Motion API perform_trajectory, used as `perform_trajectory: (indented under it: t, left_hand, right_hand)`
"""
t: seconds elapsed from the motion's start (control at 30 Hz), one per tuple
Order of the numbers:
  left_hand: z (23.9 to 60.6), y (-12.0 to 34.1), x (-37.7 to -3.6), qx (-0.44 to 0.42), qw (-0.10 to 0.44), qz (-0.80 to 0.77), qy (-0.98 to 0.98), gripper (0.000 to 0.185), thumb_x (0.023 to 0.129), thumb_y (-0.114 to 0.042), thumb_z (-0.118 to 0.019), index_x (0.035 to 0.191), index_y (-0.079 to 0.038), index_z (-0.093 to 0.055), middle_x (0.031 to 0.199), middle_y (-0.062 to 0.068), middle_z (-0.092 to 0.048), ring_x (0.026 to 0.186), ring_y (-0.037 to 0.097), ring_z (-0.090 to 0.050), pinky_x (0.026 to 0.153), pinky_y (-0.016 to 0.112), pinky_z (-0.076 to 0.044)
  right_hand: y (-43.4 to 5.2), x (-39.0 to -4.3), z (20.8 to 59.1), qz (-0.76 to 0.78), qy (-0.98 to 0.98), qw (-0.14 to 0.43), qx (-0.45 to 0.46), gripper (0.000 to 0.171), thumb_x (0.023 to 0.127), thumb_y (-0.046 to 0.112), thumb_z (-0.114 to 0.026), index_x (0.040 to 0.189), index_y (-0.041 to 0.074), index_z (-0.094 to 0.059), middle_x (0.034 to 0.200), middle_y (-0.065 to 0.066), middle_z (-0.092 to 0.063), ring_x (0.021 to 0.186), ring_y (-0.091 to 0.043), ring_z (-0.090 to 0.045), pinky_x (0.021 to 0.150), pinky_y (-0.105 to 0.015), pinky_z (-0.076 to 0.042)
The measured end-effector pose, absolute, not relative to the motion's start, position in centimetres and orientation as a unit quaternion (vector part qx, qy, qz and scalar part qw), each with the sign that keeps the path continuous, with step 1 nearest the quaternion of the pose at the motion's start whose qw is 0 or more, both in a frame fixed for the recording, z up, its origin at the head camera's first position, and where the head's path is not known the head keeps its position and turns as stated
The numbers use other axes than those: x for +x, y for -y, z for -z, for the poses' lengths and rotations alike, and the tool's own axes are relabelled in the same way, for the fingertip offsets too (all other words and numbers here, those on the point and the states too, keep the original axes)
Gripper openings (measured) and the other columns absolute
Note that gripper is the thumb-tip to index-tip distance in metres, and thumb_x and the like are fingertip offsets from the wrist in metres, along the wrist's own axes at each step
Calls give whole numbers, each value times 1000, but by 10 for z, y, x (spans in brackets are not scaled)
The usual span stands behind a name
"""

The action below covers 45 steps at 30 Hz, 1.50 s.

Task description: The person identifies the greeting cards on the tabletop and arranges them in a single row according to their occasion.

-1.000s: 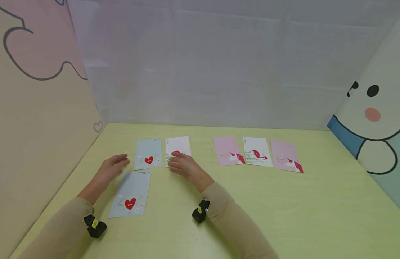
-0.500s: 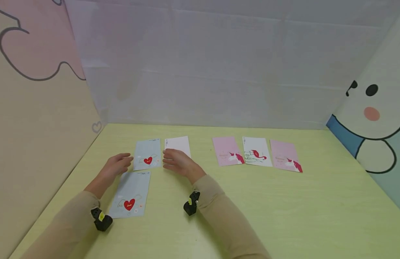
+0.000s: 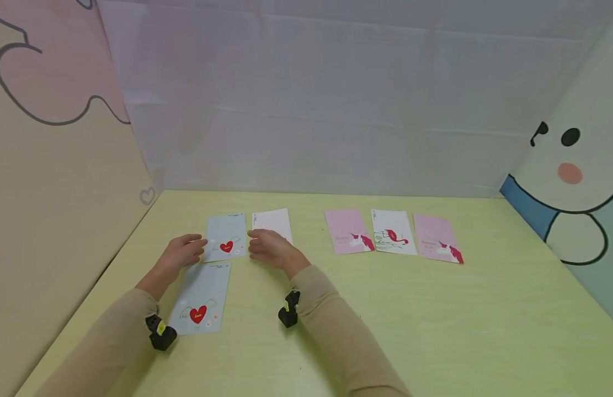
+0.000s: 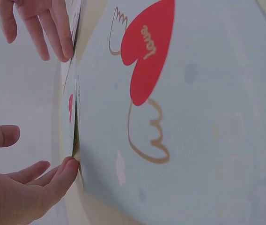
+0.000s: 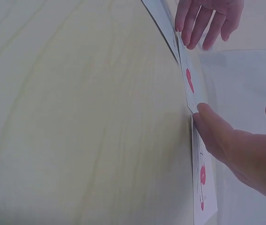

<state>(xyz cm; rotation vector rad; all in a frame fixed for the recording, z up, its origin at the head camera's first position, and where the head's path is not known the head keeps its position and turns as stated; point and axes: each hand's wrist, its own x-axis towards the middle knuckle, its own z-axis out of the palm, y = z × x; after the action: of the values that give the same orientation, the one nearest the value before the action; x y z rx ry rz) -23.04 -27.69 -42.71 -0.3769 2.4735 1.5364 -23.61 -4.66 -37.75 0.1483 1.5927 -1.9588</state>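
A light-blue card with a winged red heart point(image 3: 225, 230) lies flat on the table between my hands. My left hand point(image 3: 179, 255) is at its left edge, fingers extended, the fingertips at or very near the edge. On the other side, my right hand point(image 3: 275, 251) has its fingertips at the card's right edge. That hand covers the lower part of a white card point(image 3: 275, 218); the right wrist view shows a red flamingo print point(image 5: 202, 174) on it. Nearer to me lies a second blue heart card point(image 3: 199, 295), large in the left wrist view. Neither hand grips anything.
Farther right on the pale yellow table point(image 3: 425, 331) lie a pink unicorn card point(image 3: 343, 226), a white flamingo card point(image 3: 389, 223) and another pink unicorn card point(image 3: 432, 229). A white sheet point(image 3: 306, 110) stands behind the table.
My left hand has moved right to the far blue card's left edge. My right hand has shifted left across the white card toward the blue card. The cards lie where they were.
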Motion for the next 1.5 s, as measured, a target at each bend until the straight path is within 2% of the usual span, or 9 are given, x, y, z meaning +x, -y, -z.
perform_trajectory:
  t: [0.17,0.27,0.4,0.7,0.9,1.13,1.37,1.5]
  left_hand:
    - [428,275,-233,-136,91,-518,-839,71,88,-43,-47,137,2,-22,129,25,-35,114,35,-40,89,40,-39]
    - [409,264,-224,-144,97,-525,-834,67,91,-38,-44,137,4,-20,130,26,-33,116,36,-38,90,40,-38]
    - [384,249,-212,-163,98,-533,-825,55,93,-22,-43,136,6,-21,130,27,-32,116,35,-38,90,36,-38]
    - [389,247,-214,-169,44,-523,-834,45,90,-10,-46,130,8,-35,120,25,-45,95,26,-51,75,25,-47]
    - [390,248,-216,-161,35,-528,-833,42,90,-11,-47,126,9,-40,118,24,-45,89,21,-51,66,18,-47]
    - [391,244,-214,-162,34,-535,-828,40,91,-17,-48,125,4,-44,118,21,-47,94,27,-50,60,13,-45]
    - [387,241,-211,-147,20,-560,-815,39,90,-14,-49,123,5,-45,109,20,-53,78,15,-55,64,19,-49]
    - [386,239,-209,-139,16,-576,-805,39,89,-14,-51,122,6,-45,107,19,-54,77,13,-55,65,20,-49]
  right_hand:
    - [47,-237,378,731,-606,308,56,47,90,16,-49,131,-2,-36,127,-24,-39,113,-32,-43,86,-36,-42]
    - [47,-238,378,731,-605,310,59,48,90,16,-49,131,-2,-35,126,-23,-40,112,-31,-45,86,-36,-42]
    - [47,-238,379,730,-607,310,56,49,90,16,-49,132,-3,-33,125,-22,-42,111,-30,-46,86,-36,-42]
    - [46,-239,381,728,-609,310,54,49,90,16,-49,132,-2,-33,125,-22,-42,110,-29,-46,87,-36,-42]
    - [45,-239,382,728,-609,310,55,48,90,17,-49,132,-3,-35,127,-22,-41,111,-29,-46,87,-35,-41]
    - [41,-237,384,727,-613,306,51,46,90,16,-49,130,-4,-36,124,-20,-44,108,-28,-48,87,-34,-42]
    - [39,-236,386,725,-619,297,54,44,89,17,-51,126,-3,-41,117,-17,-48,100,-25,-53,83,-32,-45]
    - [37,-236,386,721,-627,288,59,42,88,16,-53,124,-2,-43,108,-14,-52,93,-24,-56,79,-32,-47]
